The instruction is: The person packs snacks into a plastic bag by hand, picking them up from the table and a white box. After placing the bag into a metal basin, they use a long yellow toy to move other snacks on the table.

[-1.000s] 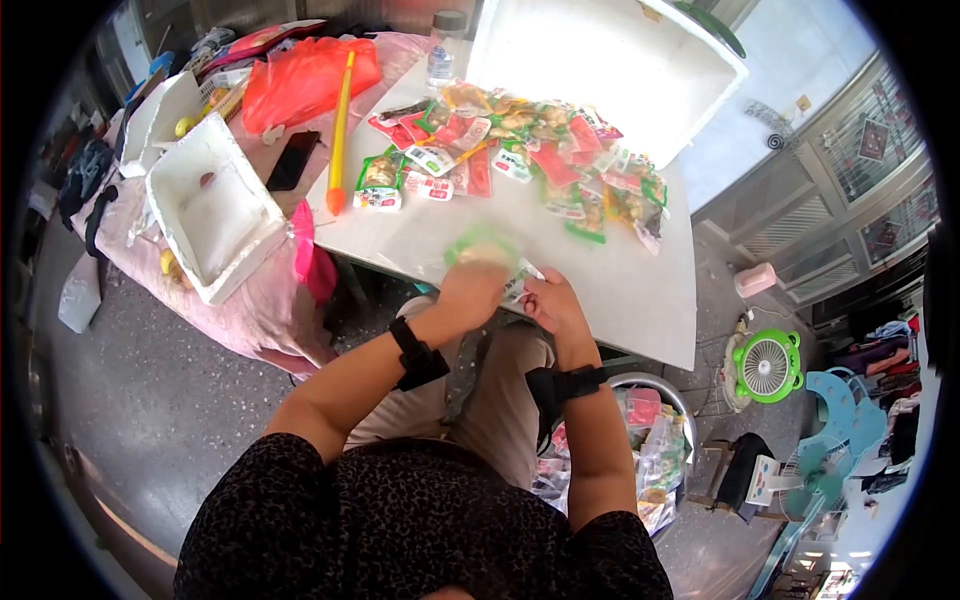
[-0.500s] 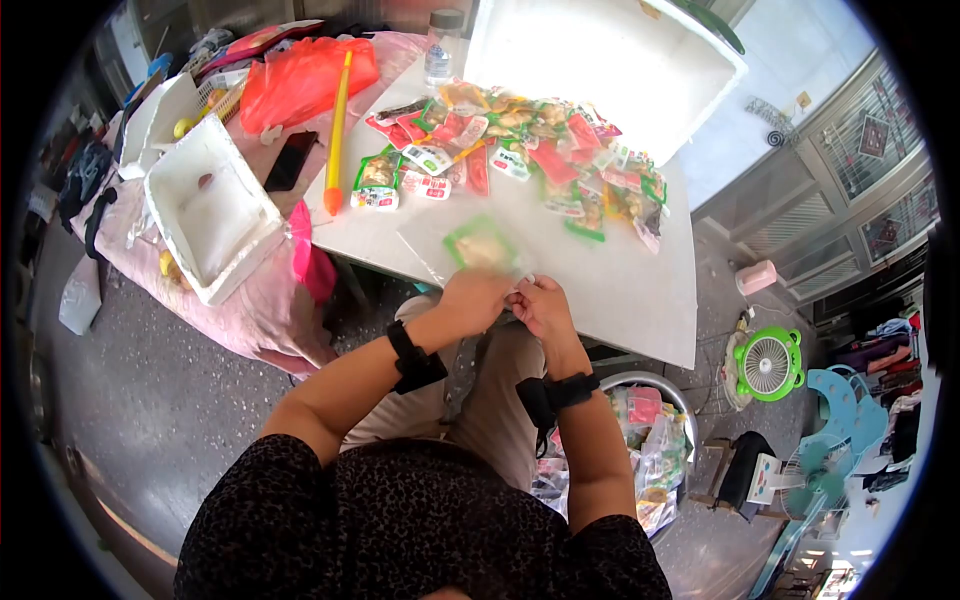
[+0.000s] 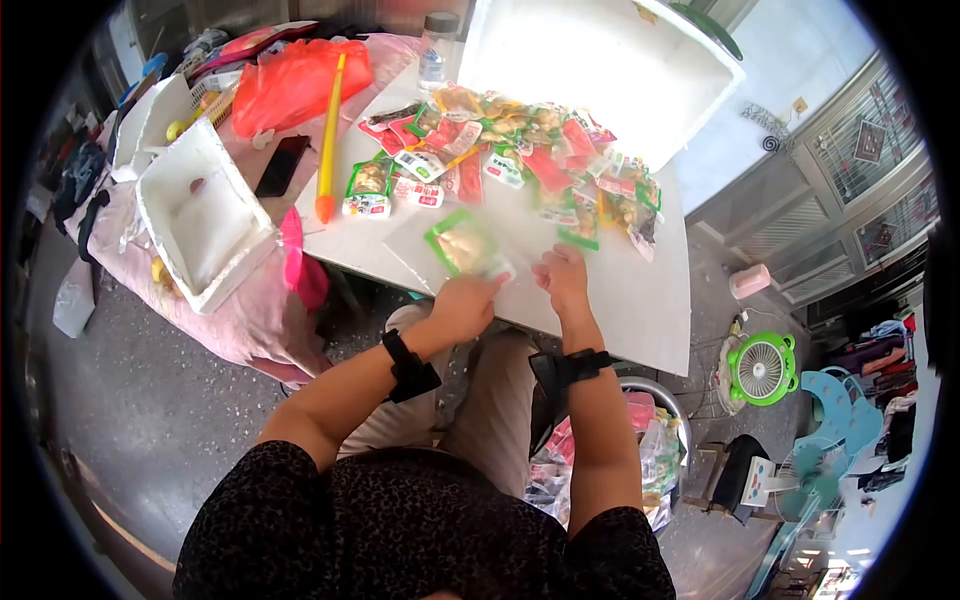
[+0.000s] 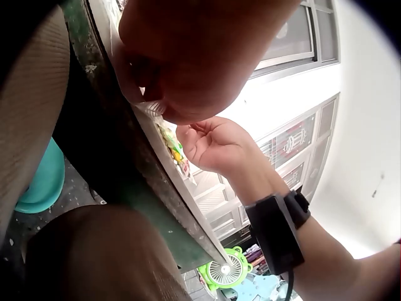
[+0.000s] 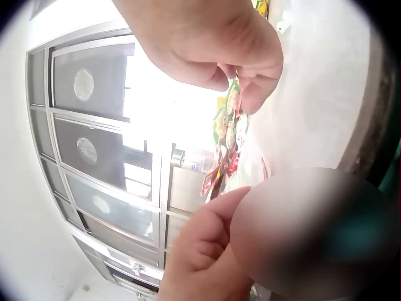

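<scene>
Near the table's front edge, my left hand [image 3: 465, 308] pinches the near end of a clear bag [image 3: 408, 243], with a green-edged packet [image 3: 462, 246] inside or under it; I cannot tell which. The left wrist view shows some clear plastic [image 4: 152, 108] at the left fingers. My right hand [image 3: 566, 280] is just to the right, apart from the bag, its fingers loosely bent. In the right wrist view nothing shows in the gap between its thumb and fingers. Farther back on the table lies a pile of colourful packets [image 3: 540, 150].
Behind the pile stands a white foam box [image 3: 600, 70] beside a clear bottle [image 3: 437, 52]. To the left are a yellow stick [image 3: 331, 140], a phone [image 3: 283, 166] and another foam box [image 3: 205, 215]. A metal basin [image 3: 683, 425] of packets sits below right.
My right hand has parted from the bag and my left hand, moving right and up. My left hand has shifted slightly left, and the bag with the packet lies flatter over the table.
</scene>
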`<state>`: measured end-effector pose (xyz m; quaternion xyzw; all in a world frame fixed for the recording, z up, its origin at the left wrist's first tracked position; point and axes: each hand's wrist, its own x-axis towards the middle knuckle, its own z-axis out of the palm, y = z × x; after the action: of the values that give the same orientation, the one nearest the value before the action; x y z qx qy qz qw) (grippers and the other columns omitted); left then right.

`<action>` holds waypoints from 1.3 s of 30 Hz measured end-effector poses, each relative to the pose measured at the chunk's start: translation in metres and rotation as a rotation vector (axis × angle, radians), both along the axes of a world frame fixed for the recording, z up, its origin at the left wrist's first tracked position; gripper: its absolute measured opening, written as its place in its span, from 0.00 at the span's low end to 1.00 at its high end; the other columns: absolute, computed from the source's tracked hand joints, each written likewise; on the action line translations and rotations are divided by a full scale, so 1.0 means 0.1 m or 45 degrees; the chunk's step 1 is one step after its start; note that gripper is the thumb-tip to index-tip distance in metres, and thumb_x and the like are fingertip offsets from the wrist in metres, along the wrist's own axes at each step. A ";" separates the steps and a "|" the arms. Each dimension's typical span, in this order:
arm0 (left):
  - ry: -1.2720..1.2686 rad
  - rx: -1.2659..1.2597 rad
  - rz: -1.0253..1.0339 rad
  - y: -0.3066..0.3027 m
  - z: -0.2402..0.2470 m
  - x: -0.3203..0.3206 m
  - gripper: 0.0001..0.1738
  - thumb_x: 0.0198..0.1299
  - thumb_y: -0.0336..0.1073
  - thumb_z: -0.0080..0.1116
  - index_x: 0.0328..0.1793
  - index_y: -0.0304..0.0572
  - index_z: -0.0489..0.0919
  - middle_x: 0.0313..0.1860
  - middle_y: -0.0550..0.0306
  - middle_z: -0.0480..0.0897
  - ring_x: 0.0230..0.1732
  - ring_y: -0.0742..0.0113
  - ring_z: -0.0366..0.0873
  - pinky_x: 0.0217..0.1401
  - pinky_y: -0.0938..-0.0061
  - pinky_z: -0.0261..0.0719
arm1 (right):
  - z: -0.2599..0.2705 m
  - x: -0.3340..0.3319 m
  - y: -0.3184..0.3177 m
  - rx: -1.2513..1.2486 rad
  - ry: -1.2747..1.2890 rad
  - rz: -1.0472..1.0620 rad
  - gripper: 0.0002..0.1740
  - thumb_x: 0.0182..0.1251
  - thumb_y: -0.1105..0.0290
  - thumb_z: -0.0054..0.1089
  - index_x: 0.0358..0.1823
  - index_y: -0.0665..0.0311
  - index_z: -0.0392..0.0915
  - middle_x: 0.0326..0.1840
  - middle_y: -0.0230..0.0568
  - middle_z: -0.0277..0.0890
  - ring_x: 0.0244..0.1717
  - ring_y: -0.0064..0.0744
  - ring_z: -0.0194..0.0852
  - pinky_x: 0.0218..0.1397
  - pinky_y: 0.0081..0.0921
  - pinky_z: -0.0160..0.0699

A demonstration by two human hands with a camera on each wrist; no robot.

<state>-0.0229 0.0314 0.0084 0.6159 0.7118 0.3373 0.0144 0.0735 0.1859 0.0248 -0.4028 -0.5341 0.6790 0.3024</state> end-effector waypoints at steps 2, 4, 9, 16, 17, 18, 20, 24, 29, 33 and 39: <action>-0.019 -0.015 0.012 -0.01 0.01 0.01 0.20 0.42 0.30 0.47 0.46 0.43 0.71 0.26 0.51 0.74 0.31 0.51 0.71 0.33 0.60 0.68 | -0.04 -0.12 0.20 -0.065 0.093 -0.016 0.19 0.52 0.75 0.48 0.48 0.67 0.60 0.28 0.40 0.67 0.25 0.29 0.71 0.22 0.21 0.69; -0.034 0.011 0.012 -0.01 0.01 0.00 0.18 0.41 0.30 0.49 0.44 0.42 0.72 0.26 0.50 0.74 0.32 0.51 0.71 0.34 0.60 0.68 | -0.13 -0.26 0.44 -0.146 0.184 -0.028 0.19 0.52 0.74 0.48 0.47 0.68 0.60 0.27 0.39 0.66 0.23 0.29 0.70 0.20 0.21 0.67; -0.028 0.065 0.005 -0.01 -0.08 -0.02 0.16 0.40 0.31 0.50 0.40 0.42 0.72 0.26 0.50 0.74 0.32 0.51 0.71 0.35 0.61 0.68 | -0.85 -0.50 1.07 0.852 0.014 0.111 0.10 0.52 0.72 0.50 0.35 0.68 0.66 0.20 0.36 0.65 0.17 0.25 0.66 0.16 0.19 0.65; -0.020 -0.023 0.016 -0.03 -0.08 -0.01 0.14 0.41 0.31 0.49 0.38 0.41 0.72 0.27 0.50 0.73 0.32 0.51 0.71 0.35 0.61 0.68 | -0.02 0.01 0.31 0.367 -0.269 -0.175 0.06 0.51 0.71 0.52 0.27 0.67 0.68 0.22 0.35 0.66 0.21 0.22 0.65 0.20 0.22 0.69; -0.006 -0.016 0.025 -0.02 -0.10 -0.01 0.14 0.41 0.31 0.49 0.38 0.41 0.72 0.27 0.50 0.73 0.32 0.51 0.71 0.35 0.62 0.68 | -0.04 0.18 0.28 0.363 -0.322 -0.156 0.08 0.51 0.72 0.52 0.33 0.66 0.68 0.27 0.35 0.67 0.26 0.23 0.67 0.24 0.24 0.72; 0.009 -0.008 0.033 -0.02 -0.12 0.00 0.14 0.41 0.31 0.50 0.38 0.41 0.72 0.27 0.50 0.73 0.32 0.51 0.71 0.35 0.62 0.68 | -0.06 0.31 0.24 0.359 -0.374 -0.138 0.13 0.50 0.72 0.51 0.39 0.64 0.67 0.31 0.35 0.69 0.30 0.25 0.68 0.28 0.26 0.74; 0.008 -0.017 0.054 -0.03 -0.10 0.03 0.13 0.41 0.32 0.50 0.37 0.41 0.72 0.27 0.50 0.73 0.33 0.51 0.71 0.35 0.62 0.68 | -0.13 0.50 0.11 0.293 -0.165 -0.283 0.15 0.51 0.74 0.50 0.42 0.66 0.64 0.35 0.38 0.69 0.33 0.29 0.69 0.30 0.28 0.75; 0.166 0.013 0.134 -0.07 -0.08 0.11 0.10 0.42 0.33 0.50 0.33 0.41 0.72 0.27 0.50 0.73 0.31 0.51 0.72 0.34 0.61 0.69 | -0.36 0.74 0.16 -0.137 0.331 -0.328 0.15 0.52 0.78 0.46 0.43 0.66 0.62 0.39 0.42 0.69 0.37 0.35 0.71 0.34 0.34 0.75; -0.050 -0.185 0.228 -0.15 -0.03 0.13 0.06 0.45 0.33 0.48 0.29 0.40 0.72 0.27 0.49 0.73 0.31 0.50 0.72 0.33 0.61 0.70 | -0.30 0.79 0.13 -0.318 0.376 -0.266 0.17 0.51 0.82 0.41 0.45 0.68 0.62 0.41 0.45 0.68 0.41 0.41 0.70 0.41 0.43 0.73; -0.265 -0.011 0.240 -0.15 -0.06 0.09 0.06 0.48 0.33 0.46 0.30 0.39 0.71 0.28 0.45 0.74 0.33 0.48 0.72 0.34 0.61 0.70 | -0.10 0.84 -0.05 -0.223 0.485 -0.240 0.18 0.52 0.81 0.38 0.47 0.69 0.62 0.41 0.45 0.69 0.44 0.43 0.70 0.46 0.46 0.72; -0.525 0.021 0.246 -0.02 -0.11 0.09 0.07 0.49 0.33 0.45 0.30 0.37 0.71 0.27 0.43 0.73 0.33 0.46 0.71 0.34 0.61 0.68 | 0.10 1.02 -0.42 -0.285 0.692 -0.112 0.20 0.51 0.79 0.38 0.49 0.67 0.61 0.46 0.46 0.67 0.45 0.43 0.69 0.47 0.44 0.71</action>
<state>-0.0143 0.0295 -0.0021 0.4630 0.7467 0.4618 0.1221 0.1752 0.1442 0.0351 -0.2597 -0.3373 0.8030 0.4171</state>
